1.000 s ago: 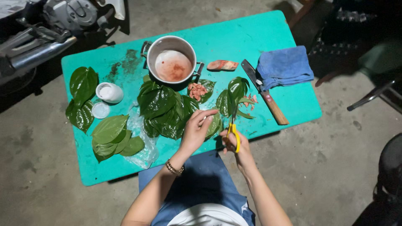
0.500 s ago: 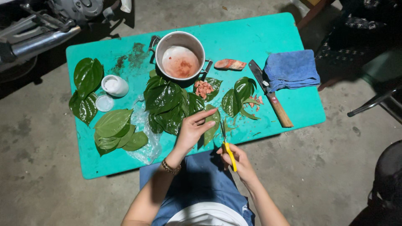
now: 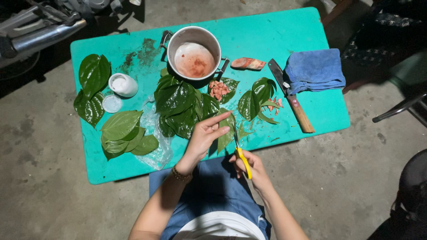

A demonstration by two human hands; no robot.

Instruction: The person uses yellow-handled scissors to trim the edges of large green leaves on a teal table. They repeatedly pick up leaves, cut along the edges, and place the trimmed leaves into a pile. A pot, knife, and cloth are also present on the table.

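My left hand (image 3: 205, 134) holds a green leaf (image 3: 227, 132) upright over the near edge of the teal table (image 3: 267, 35). My right hand (image 3: 249, 166) grips yellow-handled scissors (image 3: 242, 158) whose blades point up at the leaf's lower edge. A pile of dark green leaves (image 3: 180, 104) lies just beyond my left hand. Chopped pinkish bits (image 3: 218, 89) rest on a leaf near the metal pot (image 3: 194, 53).
Lighter leaves (image 3: 122, 133) on clear plastic lie at the left, beside a white jar (image 3: 123, 84) and its lid (image 3: 111, 103). A cleaver (image 3: 291, 95), a blue cloth (image 3: 315, 69) and a reddish chunk (image 3: 248, 63) sit at the right. A motorbike (image 3: 40, 22) stands beyond the table's left end.
My right hand with the scissors has dropped toward my lap and come back up under the leaf. My left hand has stayed at the leaf, lifting it a little.
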